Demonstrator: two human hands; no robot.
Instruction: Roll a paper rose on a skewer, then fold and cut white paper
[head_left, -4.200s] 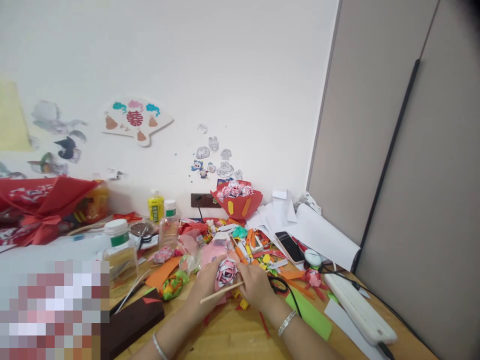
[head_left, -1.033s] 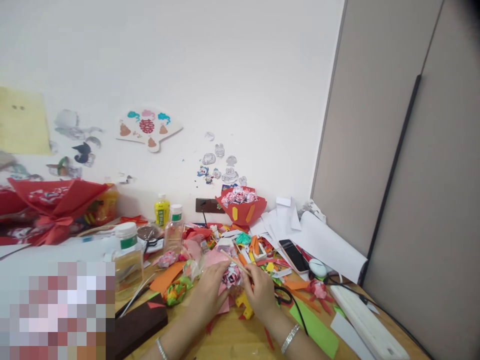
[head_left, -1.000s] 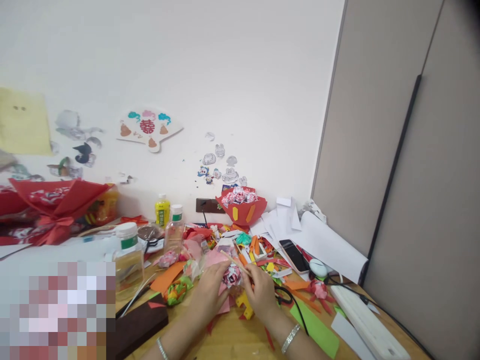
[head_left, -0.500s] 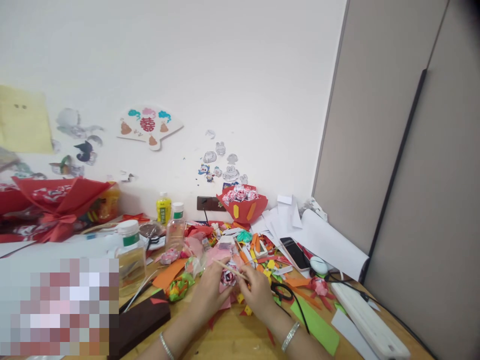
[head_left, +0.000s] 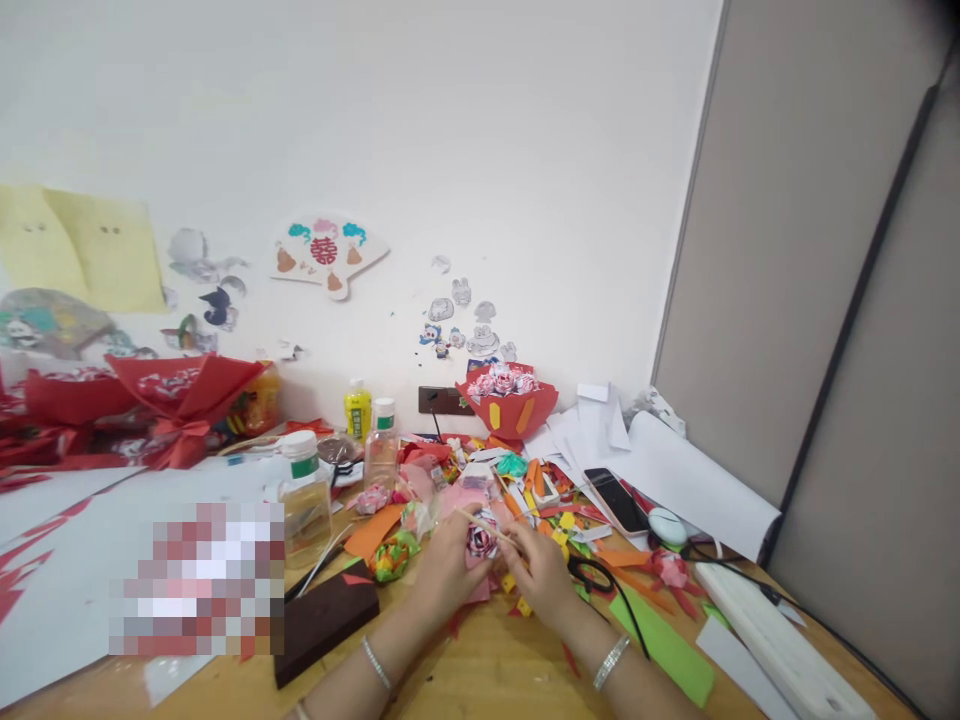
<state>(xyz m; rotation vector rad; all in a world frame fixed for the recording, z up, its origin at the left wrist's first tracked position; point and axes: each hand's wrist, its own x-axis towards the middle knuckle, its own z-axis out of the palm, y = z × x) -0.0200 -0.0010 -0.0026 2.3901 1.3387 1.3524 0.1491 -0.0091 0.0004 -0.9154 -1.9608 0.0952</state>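
Between my hands is a pink, white and dark folded-paper flower [head_left: 481, 541]. My left hand [head_left: 448, 566] is closed around its left side, with the thumb along the lower edge. A thin wooden stick [head_left: 486, 525] crosses the flower's top; my right hand [head_left: 543, 574] pinches the stick's right end close to the petals. The stick's left tip reaches the left fingers. Pink paper [head_left: 480, 588] shows just below the flower. Black-handled scissors [head_left: 591, 574] lie right beside my right hand, their blades hidden.
Colourful paper scraps [head_left: 536, 490] cover the table around the hands. A red-wrapped bouquet [head_left: 510, 408] stands by the wall. Left are clear bottles [head_left: 304, 510] and a dark box [head_left: 326, 612]; right are a phone [head_left: 615, 500], green paper [head_left: 664, 650] and a white power strip [head_left: 780, 640].
The view has swung left, so everything sits further right in the picture. Both hands keep their hold on the flower and stick, with little visible change between them.
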